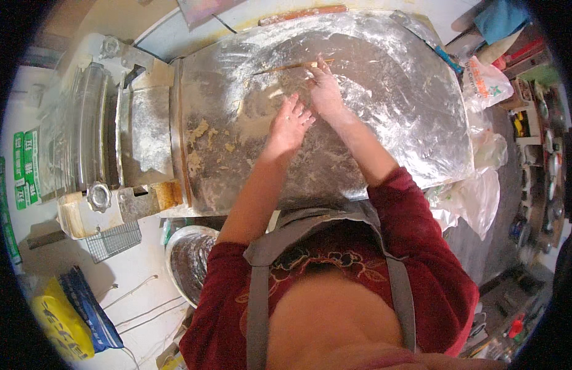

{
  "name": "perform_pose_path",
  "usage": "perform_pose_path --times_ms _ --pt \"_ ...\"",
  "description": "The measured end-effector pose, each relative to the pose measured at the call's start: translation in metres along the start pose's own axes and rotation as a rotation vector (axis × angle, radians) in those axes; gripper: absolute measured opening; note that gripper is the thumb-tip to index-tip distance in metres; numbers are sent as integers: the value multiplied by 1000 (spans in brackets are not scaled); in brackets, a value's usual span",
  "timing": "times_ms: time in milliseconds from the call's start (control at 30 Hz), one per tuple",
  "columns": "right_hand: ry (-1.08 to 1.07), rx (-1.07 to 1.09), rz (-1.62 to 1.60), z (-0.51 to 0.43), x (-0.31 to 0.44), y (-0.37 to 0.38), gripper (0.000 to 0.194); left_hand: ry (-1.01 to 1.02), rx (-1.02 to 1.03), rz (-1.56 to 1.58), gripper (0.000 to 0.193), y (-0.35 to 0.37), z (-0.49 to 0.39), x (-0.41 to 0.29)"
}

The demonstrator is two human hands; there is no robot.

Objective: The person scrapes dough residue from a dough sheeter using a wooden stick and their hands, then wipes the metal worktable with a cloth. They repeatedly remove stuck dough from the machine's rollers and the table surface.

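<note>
A metal worktable [406, 101] dusted with flour lies before me. My right hand [326, 90], whitened with flour, has its fingers on the right part of a thin stick-like tool [290, 67]; they appear closed around it. The tool is tan toward the hand and darker at its left tip. Nearer to me, my left hand [293, 122] is held over the table with fingers spread and nothing in it. Flour clings to its fingertips. Dough scraps [199, 132] are stuck to the tabletop on the left.
A roller machine [90, 125] with a floury metal plate [149, 125] adjoins the table's left end. A wooden rolling pin [304, 15] lies along the back edge. Plastic bags [484, 85] hang at the right. Below left stands a round basin [188, 263].
</note>
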State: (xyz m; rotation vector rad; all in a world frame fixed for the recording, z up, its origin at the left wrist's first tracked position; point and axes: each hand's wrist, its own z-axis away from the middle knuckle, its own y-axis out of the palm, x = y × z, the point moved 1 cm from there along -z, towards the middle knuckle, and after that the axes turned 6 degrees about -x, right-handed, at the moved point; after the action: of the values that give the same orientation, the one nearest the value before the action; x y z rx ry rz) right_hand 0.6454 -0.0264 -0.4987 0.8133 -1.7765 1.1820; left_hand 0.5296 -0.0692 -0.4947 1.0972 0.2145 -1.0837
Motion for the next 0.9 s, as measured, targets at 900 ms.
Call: perform_pose_path --times_ms 900 --pt "-169 78 292 28 14 -28 47 467 -31 -216 28 10 -15 14"
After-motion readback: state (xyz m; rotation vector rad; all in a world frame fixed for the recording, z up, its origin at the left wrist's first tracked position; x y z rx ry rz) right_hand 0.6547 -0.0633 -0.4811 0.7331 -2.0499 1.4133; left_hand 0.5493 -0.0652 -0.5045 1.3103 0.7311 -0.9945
